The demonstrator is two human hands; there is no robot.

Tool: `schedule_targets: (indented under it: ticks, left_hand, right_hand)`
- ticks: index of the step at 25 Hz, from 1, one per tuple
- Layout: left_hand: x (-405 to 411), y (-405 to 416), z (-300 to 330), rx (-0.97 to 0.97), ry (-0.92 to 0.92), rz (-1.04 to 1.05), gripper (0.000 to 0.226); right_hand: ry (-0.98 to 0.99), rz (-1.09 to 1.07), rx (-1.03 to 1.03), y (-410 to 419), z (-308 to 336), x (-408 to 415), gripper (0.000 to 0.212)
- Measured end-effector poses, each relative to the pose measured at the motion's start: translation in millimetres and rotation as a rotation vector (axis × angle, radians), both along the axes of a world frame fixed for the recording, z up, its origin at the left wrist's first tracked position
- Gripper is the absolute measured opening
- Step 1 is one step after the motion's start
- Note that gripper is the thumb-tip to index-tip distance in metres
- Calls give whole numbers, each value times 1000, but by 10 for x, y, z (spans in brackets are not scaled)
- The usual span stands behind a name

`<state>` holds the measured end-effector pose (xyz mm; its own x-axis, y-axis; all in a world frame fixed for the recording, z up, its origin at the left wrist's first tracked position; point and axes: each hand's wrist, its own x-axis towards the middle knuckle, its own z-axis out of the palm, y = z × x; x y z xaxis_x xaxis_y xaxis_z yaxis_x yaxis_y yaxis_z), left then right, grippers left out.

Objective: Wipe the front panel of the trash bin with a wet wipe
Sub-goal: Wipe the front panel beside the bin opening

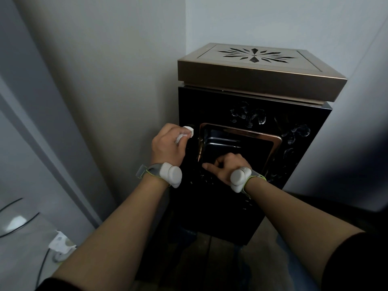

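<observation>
Grey corner walls (105,59) frame trash bin (241,206); left hand (168,143) grips wet wipe (188,131), right hand (228,166) curled on slot

the floor (212,248) is dark and dim, showing as a narrow strip below both sets of fingers, between the two forearms. the trash bin (220,206) stands upright directly on it, tucked into the corner of the walls, its black body rising past the fingers to a bronze lid with a cut-out starburst pattern well above them. far below and to the left of the fingers a white plug adapter (59,244) with a dark cable shows by the wall, though whether it rests on the floor cannot be told.
</observation>
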<state>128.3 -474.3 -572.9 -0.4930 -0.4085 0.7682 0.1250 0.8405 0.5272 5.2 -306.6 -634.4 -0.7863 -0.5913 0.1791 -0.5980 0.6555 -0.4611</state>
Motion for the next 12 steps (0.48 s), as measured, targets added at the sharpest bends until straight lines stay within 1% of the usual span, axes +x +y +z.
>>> schedule_targets:
  ticks: [8,12]
  left_hand:
    - [16,-17,7,70,37,49,5]
    - [-23,143,-28,55,51,-39,3]
  right_hand:
    - [-23,2,-22,6,22,43,50]
    - [-26,0,-12,2,45,52,49]
